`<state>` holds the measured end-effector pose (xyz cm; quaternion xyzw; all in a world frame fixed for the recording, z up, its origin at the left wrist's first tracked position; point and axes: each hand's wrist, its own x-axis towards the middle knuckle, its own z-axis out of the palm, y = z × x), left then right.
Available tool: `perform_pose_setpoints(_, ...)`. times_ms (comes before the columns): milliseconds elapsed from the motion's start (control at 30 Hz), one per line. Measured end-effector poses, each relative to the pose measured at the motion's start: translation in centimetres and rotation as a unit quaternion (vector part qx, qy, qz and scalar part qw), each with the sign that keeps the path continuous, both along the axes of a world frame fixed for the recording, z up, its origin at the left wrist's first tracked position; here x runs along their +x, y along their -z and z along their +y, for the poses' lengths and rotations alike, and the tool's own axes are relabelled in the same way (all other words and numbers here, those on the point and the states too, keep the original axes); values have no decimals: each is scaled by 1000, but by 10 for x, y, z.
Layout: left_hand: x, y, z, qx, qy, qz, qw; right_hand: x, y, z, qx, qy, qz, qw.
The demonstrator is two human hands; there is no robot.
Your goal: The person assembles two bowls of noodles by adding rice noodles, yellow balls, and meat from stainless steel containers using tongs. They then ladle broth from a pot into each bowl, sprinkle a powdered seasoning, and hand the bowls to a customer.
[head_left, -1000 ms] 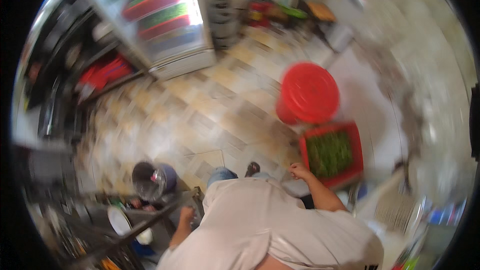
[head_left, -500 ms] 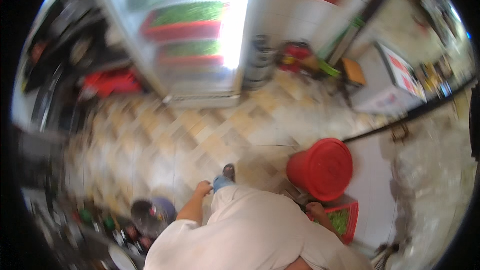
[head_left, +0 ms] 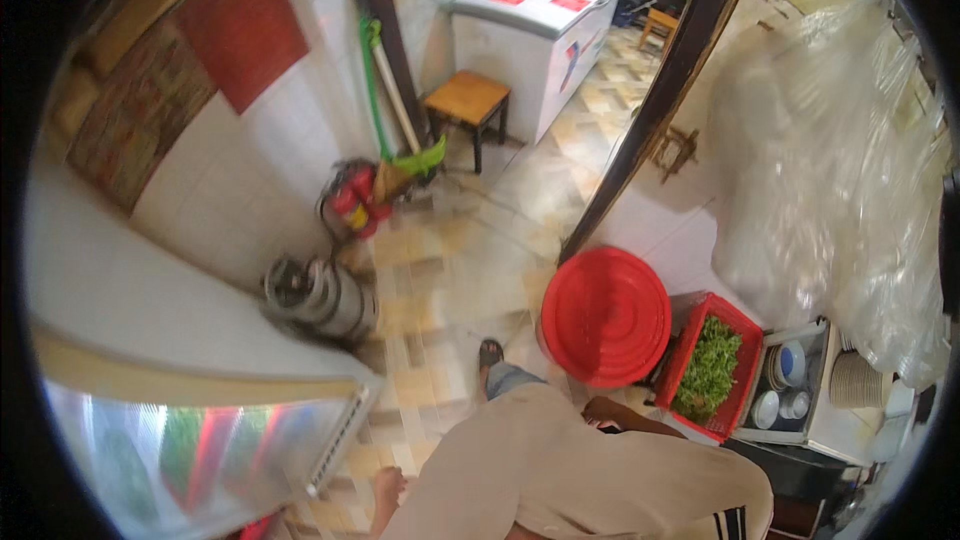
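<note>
My left hand (head_left: 389,486) hangs low by my side over the tiled floor, near the glass-fronted fridge (head_left: 345,440). Its fingers are loosely bent, and nothing shows in them. My right hand (head_left: 604,414) is beside my hip, just below the red lidded bucket (head_left: 606,318) and left of a red crate (head_left: 742,380) with leafy greens (head_left: 711,368) in it. The right fingers are curled inward; whatever they may hold is too small and shaded to make out. Neither the bucket nor the crate is visibly touched.
A doorway with a dark frame (head_left: 640,120) opens ahead, past a wooden stool (head_left: 467,97) and a white chest freezer (head_left: 500,50). Grey gas cylinder (head_left: 345,300), red fire extinguisher (head_left: 355,208) and green broom (head_left: 425,157) line the left wall. Stacked plates (head_left: 856,381) and hanging clear plastic (head_left: 800,160) are at right.
My view has swung to the right. The fridge, ahead of me before, is now at the lower left, and the doorway and freezer are ahead. Both hands remain low at my sides.
</note>
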<state>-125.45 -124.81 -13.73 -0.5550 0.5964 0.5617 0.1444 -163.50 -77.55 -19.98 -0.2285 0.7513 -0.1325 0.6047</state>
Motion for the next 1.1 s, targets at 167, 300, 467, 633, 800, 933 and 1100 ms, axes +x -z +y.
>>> perform_pose_setpoints(167,-157,-33,-37,-67,82,24,994,-136,-12,-107,33,-105,59,992)
perform_pose_setpoints(300,-258,-13,-86,-103,128,11,986,-273,-79,-208,-136,35,350,926)
perform_pose_setpoints(467,-347,53,-131,68,4,6,998,-393,-163,-308,-211,162,215,940)
perform_pose_setpoints(633,-452,82,-209,97,224,-53,968,-446,-180,-334,-171,33,305,936)
perform_pose_setpoints(800,-627,69,-286,-64,660,-83,744,-497,-220,-320,-146,222,240,934)
perform_pose_setpoints(933,-814,61,-330,-83,642,-62,760,-560,-249,-316,-132,466,201,852)
perform_pose_setpoints(1100,-999,43,-323,-10,321,22,947,-661,-239,-301,-229,551,224,770)
